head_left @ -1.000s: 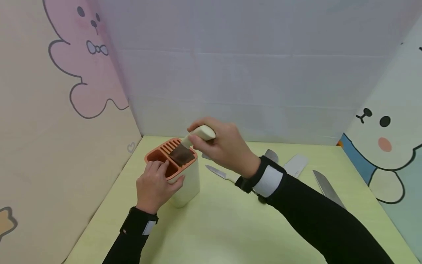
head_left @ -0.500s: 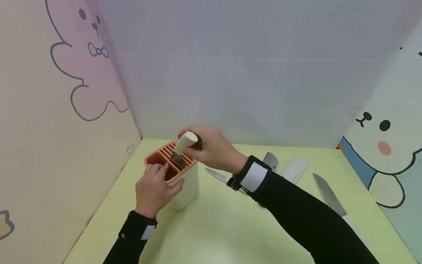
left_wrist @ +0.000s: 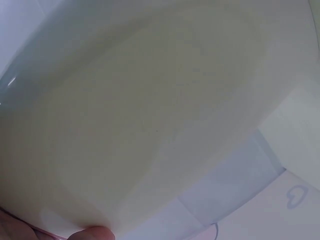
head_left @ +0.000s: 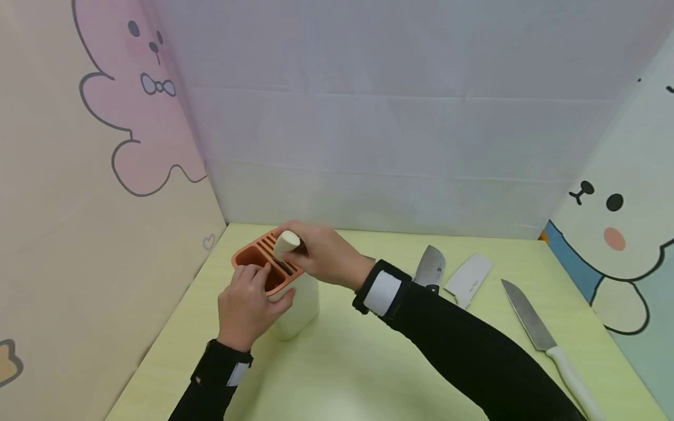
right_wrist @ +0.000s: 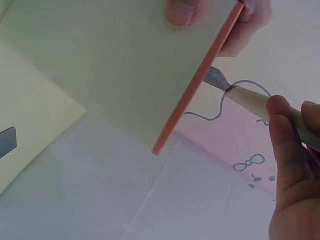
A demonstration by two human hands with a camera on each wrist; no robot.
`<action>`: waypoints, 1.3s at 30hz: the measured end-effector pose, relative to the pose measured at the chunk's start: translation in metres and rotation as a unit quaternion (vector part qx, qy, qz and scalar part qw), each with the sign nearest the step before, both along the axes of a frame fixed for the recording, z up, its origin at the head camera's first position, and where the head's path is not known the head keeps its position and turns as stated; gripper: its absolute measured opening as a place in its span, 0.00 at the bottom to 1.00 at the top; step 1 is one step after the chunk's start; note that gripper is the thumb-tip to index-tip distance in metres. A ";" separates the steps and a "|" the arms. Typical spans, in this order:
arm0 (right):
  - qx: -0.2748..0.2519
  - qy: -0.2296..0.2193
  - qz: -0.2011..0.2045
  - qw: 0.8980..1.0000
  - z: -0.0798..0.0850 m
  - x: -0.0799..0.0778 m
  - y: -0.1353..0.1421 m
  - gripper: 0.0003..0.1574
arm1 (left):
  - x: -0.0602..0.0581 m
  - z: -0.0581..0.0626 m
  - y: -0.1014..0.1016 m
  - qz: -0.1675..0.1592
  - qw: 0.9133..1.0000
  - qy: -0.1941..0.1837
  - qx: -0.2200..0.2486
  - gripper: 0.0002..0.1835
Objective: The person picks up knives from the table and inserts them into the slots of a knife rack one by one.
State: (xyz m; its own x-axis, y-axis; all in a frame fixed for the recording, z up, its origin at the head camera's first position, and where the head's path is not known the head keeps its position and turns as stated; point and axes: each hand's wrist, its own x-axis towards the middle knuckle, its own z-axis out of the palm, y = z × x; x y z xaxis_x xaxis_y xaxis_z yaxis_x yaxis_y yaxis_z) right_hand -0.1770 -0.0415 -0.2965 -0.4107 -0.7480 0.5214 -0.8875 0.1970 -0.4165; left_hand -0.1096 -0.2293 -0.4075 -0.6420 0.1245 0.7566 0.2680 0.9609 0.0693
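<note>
Gripping the pale-handled knife (head_left: pixel 285 242) between thumb and fingers of the right hand (head_left: pixel 325 252), we hold it at the slotted section of the knife holder (head_left: pixel 300 310), handle uppermost. The blade points into the holder past the orange rim (right_wrist: pixel 185 107); in the right wrist view, only a short length shows between rim and handle. We cannot tell which slot it occupies. We grip the holder with the left hand (head_left: pixel 244 307): thumb against the pale outer wall, fingers over the rim at the wide compartment (head_left: pixel 250 255). The knife is near the left fingertips, on their far right side, and apart from them. The holder stands upright on the desk (head_left: pixel 337 374). To its right lie, in order, a dark-handled knife (head_left: pixel 430 266), a white-bladed knife (head_left: pixel 470 278) and a long knife with a white handle (head_left: pixel 532 318). Our right sleeve (head_left: pixel 463 345) covers part of the first two.
</note>
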 end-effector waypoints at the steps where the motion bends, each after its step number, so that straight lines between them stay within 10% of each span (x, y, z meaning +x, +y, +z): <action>1: 0.004 -0.001 -0.001 1.000 -0.001 0.000 -0.001 0.24 | 0.000 0.000 0.000 0.000 1.000 0.001 0.000 0.33; 39: 0.051 -0.043 0.041 0.997 -0.025 -0.003 0.007 0.28 | -0.002 -0.003 0.000 -0.012 1.000 -0.006 0.006 0.31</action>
State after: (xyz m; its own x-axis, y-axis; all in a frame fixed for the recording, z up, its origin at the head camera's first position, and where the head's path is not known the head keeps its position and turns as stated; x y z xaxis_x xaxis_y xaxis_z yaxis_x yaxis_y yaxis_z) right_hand -0.1797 -0.0342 -0.3218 -0.3860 -0.8278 0.4071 -0.8645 0.1706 -0.4728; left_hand -0.1119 -0.2297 -0.4101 -0.6477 0.1312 0.7505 0.2909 0.9530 0.0844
